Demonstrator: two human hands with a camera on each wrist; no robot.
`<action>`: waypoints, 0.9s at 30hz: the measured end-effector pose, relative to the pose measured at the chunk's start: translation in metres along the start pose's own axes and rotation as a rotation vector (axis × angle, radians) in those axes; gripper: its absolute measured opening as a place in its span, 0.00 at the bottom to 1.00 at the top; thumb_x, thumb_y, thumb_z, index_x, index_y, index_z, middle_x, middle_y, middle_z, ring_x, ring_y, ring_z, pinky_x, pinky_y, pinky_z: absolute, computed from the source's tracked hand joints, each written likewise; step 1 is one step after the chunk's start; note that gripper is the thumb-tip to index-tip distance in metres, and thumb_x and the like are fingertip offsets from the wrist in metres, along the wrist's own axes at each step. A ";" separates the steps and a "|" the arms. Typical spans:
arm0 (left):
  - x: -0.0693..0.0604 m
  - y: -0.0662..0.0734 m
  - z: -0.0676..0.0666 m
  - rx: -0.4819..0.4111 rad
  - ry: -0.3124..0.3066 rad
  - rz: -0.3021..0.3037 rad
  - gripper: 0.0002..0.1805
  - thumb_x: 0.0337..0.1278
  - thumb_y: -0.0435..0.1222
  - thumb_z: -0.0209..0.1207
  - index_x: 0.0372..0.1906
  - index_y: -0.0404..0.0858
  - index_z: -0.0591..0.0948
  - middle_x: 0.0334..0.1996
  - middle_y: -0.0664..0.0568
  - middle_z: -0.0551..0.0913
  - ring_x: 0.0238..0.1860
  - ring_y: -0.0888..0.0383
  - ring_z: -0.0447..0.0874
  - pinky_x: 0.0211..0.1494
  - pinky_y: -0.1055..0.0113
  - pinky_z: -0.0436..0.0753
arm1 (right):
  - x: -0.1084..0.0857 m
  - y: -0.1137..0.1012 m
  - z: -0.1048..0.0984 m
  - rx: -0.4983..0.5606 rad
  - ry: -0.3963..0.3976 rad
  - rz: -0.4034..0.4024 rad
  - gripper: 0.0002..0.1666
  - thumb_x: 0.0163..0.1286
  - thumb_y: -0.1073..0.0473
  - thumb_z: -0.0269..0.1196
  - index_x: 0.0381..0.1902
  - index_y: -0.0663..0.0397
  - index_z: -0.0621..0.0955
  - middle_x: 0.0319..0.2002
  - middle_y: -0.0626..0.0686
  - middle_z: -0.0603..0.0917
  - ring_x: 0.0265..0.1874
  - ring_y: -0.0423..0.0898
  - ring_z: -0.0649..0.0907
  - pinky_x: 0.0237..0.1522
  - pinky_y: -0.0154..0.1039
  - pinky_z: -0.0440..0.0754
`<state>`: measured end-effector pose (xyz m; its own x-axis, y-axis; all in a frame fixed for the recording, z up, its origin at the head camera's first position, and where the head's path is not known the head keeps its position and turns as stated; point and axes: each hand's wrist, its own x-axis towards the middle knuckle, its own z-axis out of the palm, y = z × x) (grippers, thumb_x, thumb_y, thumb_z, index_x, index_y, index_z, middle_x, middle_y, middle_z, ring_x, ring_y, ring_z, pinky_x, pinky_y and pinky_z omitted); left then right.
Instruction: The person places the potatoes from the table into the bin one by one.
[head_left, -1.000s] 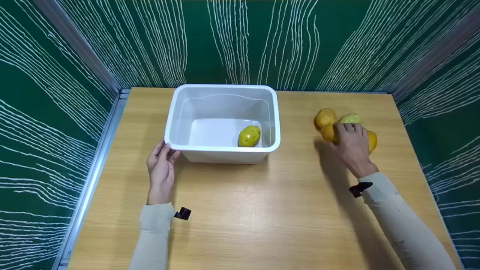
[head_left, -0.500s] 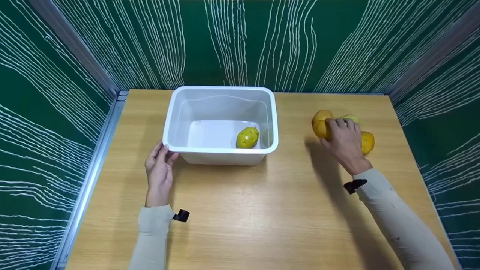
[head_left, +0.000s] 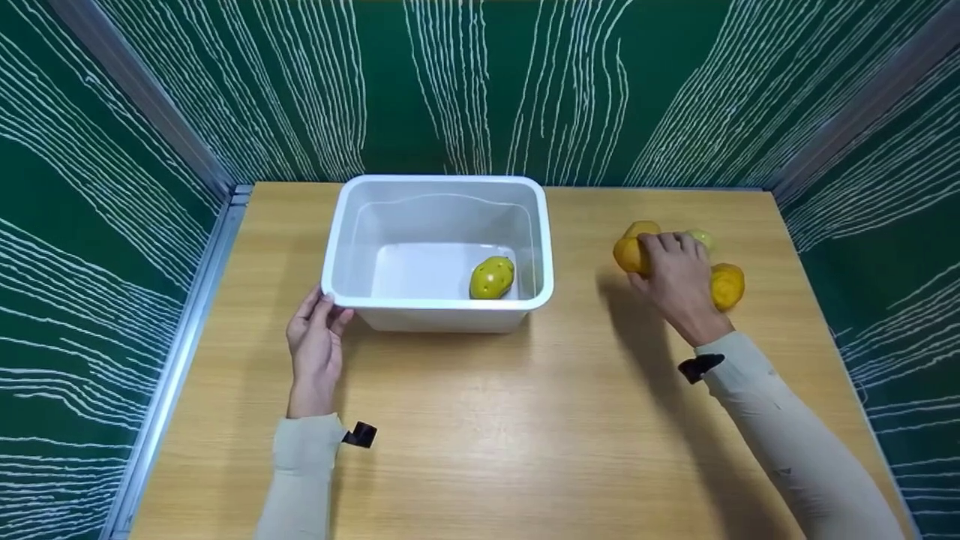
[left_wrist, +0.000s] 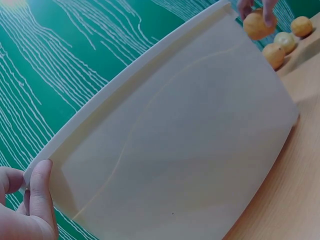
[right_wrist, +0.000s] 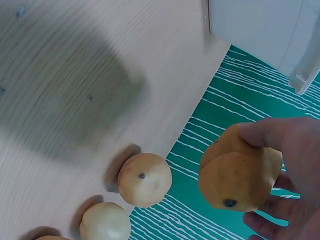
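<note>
Fruit (right_wrist: 237,172) (orange, seemingly aloft) sits between the right fingers (right_wrist: 284,206), which curl partway around it.

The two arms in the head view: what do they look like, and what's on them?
They are a person's arms, in a long pale-beige fabric left sleeve and a matching, lightly creased right sleeve. A small black angular left attachment and a similar right attachment jut from the cuffs' inner sides. Neither the left hand nor right hand wears a glove.
</note>
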<state>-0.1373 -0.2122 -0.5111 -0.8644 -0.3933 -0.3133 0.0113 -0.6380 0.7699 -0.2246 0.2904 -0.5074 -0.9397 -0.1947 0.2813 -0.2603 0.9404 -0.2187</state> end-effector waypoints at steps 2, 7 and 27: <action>0.000 0.000 0.000 -0.003 0.002 0.000 0.26 0.80 0.25 0.49 0.76 0.25 0.65 0.54 0.43 0.74 0.36 0.61 0.82 0.39 0.80 0.90 | 0.000 -0.001 -0.001 0.006 -0.009 0.006 0.36 0.64 0.59 0.78 0.65 0.66 0.76 0.60 0.72 0.79 0.61 0.71 0.72 0.67 0.68 0.72; 0.000 0.000 0.000 -0.010 0.009 -0.002 0.25 0.80 0.24 0.49 0.76 0.25 0.65 0.54 0.43 0.74 0.35 0.61 0.82 0.38 0.79 0.90 | 0.002 -0.005 -0.003 0.021 -0.026 0.017 0.37 0.66 0.58 0.77 0.67 0.65 0.75 0.63 0.71 0.78 0.63 0.71 0.71 0.70 0.68 0.70; -0.001 0.000 -0.002 0.007 -0.007 0.000 0.27 0.80 0.25 0.50 0.77 0.25 0.63 0.55 0.44 0.73 0.37 0.62 0.81 0.41 0.80 0.90 | 0.018 -0.029 -0.018 0.015 0.047 -0.082 0.34 0.64 0.60 0.78 0.64 0.64 0.78 0.59 0.69 0.82 0.62 0.70 0.74 0.69 0.70 0.72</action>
<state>-0.1356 -0.2129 -0.5121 -0.8679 -0.3886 -0.3094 0.0076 -0.6333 0.7739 -0.2301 0.2650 -0.4788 -0.9037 -0.2574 0.3421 -0.3398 0.9174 -0.2071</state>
